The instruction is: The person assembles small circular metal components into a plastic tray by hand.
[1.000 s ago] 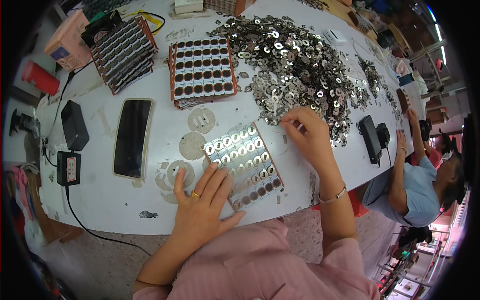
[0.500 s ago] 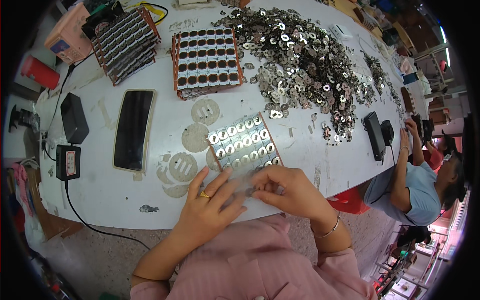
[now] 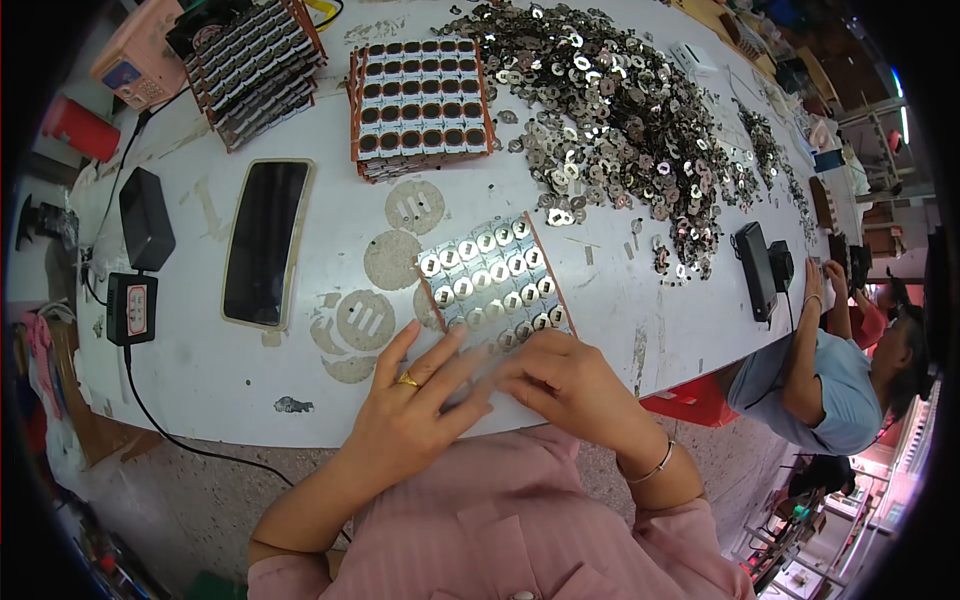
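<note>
A panel (image 3: 492, 290) with rows of shiny round metal pieces and reddish-brown side edges lies in front of me on the table. My left hand (image 3: 410, 405), with a gold ring, rests at its near left corner. Its fingers are spread; those nearest the right hand are smeared by motion. Over the near right part of the panel, my right hand (image 3: 575, 380) is bent into a pinch. Whatever its fingertips hold is hidden. A large heap of loose, slotted metal discs (image 3: 630, 130) spreads beyond the panel to the right.
Stacked panels with dark ovals (image 3: 418, 110) stand behind, beside another tilted stack (image 3: 255, 75). A phone (image 3: 265, 245) lies left, near black adapters (image 3: 130, 308) with a cable. Another black device (image 3: 755, 272) is right. A person in light blue (image 3: 830, 385) sits at the right side.
The right hand's fingers have drawn closer together near the panel's near edge. Blurred left fingers still move there. The whole view has shifted slightly, with the table's far things higher up.
</note>
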Demonstrator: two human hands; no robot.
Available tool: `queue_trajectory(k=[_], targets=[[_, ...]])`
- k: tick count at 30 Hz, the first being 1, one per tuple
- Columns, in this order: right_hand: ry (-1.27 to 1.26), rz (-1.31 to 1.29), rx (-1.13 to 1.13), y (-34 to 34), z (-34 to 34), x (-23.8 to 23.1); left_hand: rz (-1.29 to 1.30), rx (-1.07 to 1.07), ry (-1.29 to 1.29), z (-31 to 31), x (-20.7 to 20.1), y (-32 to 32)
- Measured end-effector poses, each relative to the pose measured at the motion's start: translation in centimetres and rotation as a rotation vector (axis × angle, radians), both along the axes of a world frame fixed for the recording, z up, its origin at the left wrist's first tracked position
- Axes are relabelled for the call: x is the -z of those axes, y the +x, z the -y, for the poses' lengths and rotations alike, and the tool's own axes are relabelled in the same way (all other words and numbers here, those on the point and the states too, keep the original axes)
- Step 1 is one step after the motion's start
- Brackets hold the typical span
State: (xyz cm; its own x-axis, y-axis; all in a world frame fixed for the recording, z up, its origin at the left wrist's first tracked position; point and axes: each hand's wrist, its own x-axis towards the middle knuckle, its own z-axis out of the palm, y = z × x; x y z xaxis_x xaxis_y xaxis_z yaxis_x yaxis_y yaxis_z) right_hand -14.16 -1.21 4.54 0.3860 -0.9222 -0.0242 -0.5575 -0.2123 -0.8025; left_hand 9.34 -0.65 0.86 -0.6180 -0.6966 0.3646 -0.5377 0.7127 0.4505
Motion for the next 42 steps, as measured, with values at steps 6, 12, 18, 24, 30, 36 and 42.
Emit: queue_trajectory(k=[6, 12, 18, 24, 30, 36, 42], targets=[[-0.005, -0.043, 0.083, 0.0, -0.8, 0.1, -0.004, -0.012, -0.004, -0.1, 0.0, -0.1], [-0.135, -0.227, -0.027, -0.1, -0.1, -0.9, 0.047, -0.004, 0.004, 0.0, 0.0, 0.0], [-0.326, -0.351, 0.329, -4.5, 7.2, 0.2, 0.072, -0.036, 0.005, 0.0, -0.2, -0.3], [-0.581, -0.353, 0.185, -4.0, 9.5, 0.3, 0.031, -0.046, -0.015, -0.2, 0.2, -0.4], [-0.416, -0.349, 0.096, -5.1, 8.7, 1.0, 0.040, -0.036, -0.014, -0.2, 0.0, -0.2], [-0.491, -0.344, 0.254, -4.7, 8.1, -0.3, 0.042, 0.010, 0.021, 0.0, -0.1, -0.2], [-0.432, -0.277, 0.198, -5.9, 7.9, 1.6, 0.022, 0.020, 0.038, 0.1, -0.4, -0.2]])
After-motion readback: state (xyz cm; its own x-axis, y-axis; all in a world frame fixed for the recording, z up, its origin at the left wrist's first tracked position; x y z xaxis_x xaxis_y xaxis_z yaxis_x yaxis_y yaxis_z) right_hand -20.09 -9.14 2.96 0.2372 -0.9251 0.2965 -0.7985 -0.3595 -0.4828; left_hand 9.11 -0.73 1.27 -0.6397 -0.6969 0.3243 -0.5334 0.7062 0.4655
